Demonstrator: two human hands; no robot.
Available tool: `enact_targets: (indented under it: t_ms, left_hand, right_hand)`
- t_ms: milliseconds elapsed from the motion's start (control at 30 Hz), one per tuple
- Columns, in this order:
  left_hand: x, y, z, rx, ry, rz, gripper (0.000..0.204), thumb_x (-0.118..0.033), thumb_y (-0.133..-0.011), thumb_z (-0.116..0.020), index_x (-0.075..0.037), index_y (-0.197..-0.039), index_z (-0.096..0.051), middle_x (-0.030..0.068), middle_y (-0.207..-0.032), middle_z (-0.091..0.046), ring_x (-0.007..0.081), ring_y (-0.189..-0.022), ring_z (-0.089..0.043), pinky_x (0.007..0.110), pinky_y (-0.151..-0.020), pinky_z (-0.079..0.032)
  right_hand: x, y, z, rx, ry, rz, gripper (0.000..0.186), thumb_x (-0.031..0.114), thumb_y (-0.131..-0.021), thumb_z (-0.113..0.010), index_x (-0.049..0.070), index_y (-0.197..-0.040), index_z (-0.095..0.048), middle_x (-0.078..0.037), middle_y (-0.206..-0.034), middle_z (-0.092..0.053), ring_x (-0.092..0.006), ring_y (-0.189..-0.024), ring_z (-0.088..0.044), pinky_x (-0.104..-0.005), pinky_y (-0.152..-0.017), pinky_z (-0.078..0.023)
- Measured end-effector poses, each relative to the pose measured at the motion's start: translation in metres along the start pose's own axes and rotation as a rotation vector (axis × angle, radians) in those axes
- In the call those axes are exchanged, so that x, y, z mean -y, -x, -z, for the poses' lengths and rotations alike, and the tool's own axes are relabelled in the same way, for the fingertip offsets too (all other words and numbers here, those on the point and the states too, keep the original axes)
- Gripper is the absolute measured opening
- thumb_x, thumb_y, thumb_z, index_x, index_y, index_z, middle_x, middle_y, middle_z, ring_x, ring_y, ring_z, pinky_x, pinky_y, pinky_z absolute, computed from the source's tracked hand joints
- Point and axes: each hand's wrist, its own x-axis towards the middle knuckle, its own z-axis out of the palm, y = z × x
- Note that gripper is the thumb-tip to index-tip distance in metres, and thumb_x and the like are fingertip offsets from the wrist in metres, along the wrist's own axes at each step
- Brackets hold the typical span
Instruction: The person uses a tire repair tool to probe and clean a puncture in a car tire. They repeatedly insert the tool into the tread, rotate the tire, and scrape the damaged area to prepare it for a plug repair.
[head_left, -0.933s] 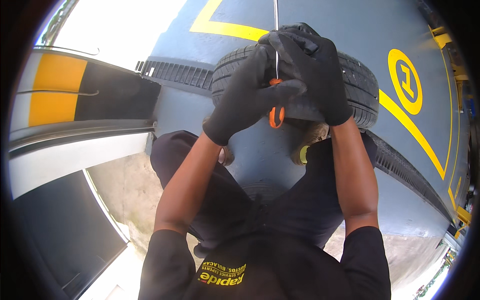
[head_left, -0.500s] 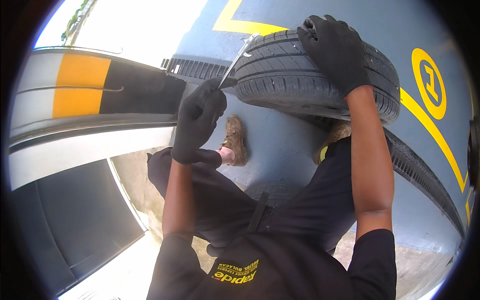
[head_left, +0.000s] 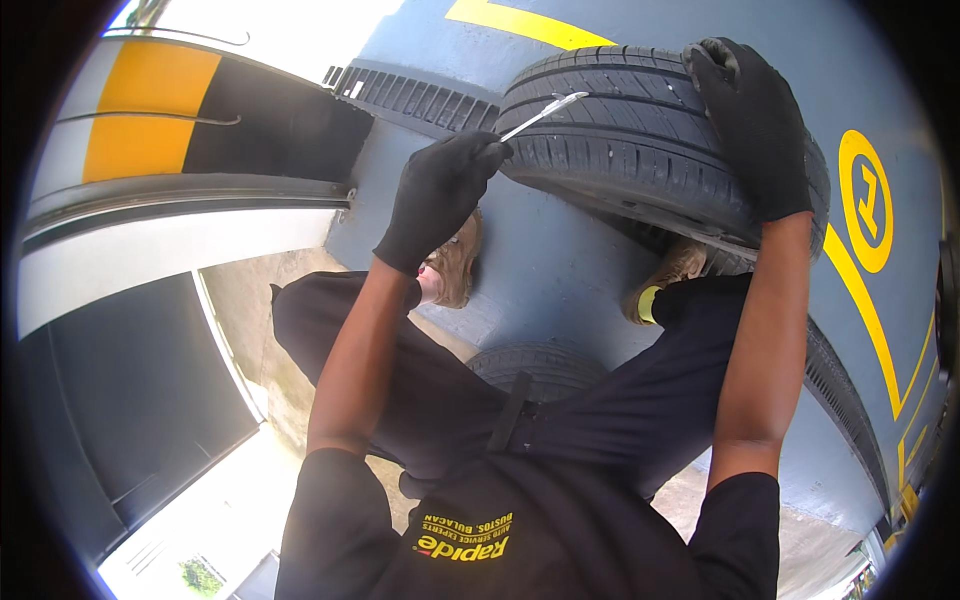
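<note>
A black car tyre (head_left: 600, 130) stands tilted in front of me, its grooved tread facing up. My left hand (head_left: 440, 190), in a black glove, is closed round a slim silver metal tool (head_left: 535, 118); its exact kind is unclear. The tool's narrow end, with a small side projection, lies over the left part of the tread; whether it touches the rubber I cannot tell. On the tyre's right side my right hand (head_left: 750, 130), also black-gloved, grips the tread with bent fingers. Part of the wheel's lower side is in shadow.
A second tyre (head_left: 540, 370) lies under me between my legs. My brown shoes (head_left: 458, 265) stand on the grey-blue floor (head_left: 560, 275). A drain grate (head_left: 415, 100) runs behind the tyre. To the left is a yellow and black striped barrier (head_left: 150, 105); yellow markings (head_left: 866, 200) lie at right.
My left hand has moved right and away from me, bringing the tool from beside the tyre to over its tread. My right hand and the tyre appear farther right in the picture.
</note>
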Motion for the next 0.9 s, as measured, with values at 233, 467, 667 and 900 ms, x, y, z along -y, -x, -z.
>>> enact_targets:
  t_ms: [233, 467, 667, 900]
  left_hand:
    - [0.045, -0.005, 0.042, -0.179, 0.144, 0.078, 0.026, -0.023, -0.104, -0.064, -0.004, -0.118, -0.074, -0.0009, -0.083, -0.062, 0.0079, -0.072, -0.056, 0.027, -0.067, -0.048]
    - [0.059, 0.000, 0.070, -0.214, 0.263, 0.129, 0.026, -0.020, -0.105, -0.063, -0.004, -0.122, -0.073, 0.0011, -0.088, -0.067, 0.0094, -0.084, -0.063, 0.028, -0.081, -0.054]
    - [0.069, 0.003, 0.067, -0.121, -0.065, -0.064, 0.022, -0.008, -0.096, -0.069, -0.003, -0.117, -0.074, 0.0119, -0.098, -0.074, 0.0221, -0.086, -0.073, 0.034, -0.080, -0.057]
    - [0.097, 0.015, 0.047, -0.053, -0.149, 0.060, 0.020, -0.007, -0.096, -0.065, -0.006, -0.114, -0.073, 0.0136, -0.099, -0.073, 0.0333, -0.088, -0.070, 0.041, -0.082, -0.056]
  right_hand:
    - [0.015, 0.003, 0.015, 0.106, -0.076, -0.134, 0.037, 0.036, -0.101, -0.063, 0.005, -0.118, -0.073, -0.015, -0.106, -0.076, -0.0283, -0.096, -0.072, -0.0369, -0.090, -0.053]
    - [-0.009, 0.010, 0.046, 0.175, -0.010, -0.231, 0.032, 0.023, -0.106, -0.057, -0.001, -0.121, -0.071, -0.014, -0.112, -0.075, -0.0206, -0.106, -0.068, -0.0354, -0.097, -0.050]
    - [-0.063, 0.012, 0.059, 0.149, -0.029, -0.231, 0.035, 0.022, -0.107, -0.055, -0.006, -0.123, -0.070, -0.014, -0.115, -0.074, -0.0230, -0.109, -0.067, -0.0367, -0.101, -0.049]
    - [-0.097, 0.006, 0.064, 0.140, -0.039, -0.260, 0.035, 0.022, -0.107, -0.053, -0.005, -0.122, -0.070, -0.015, -0.112, -0.075, -0.0235, -0.105, -0.068, -0.0361, -0.098, -0.050]
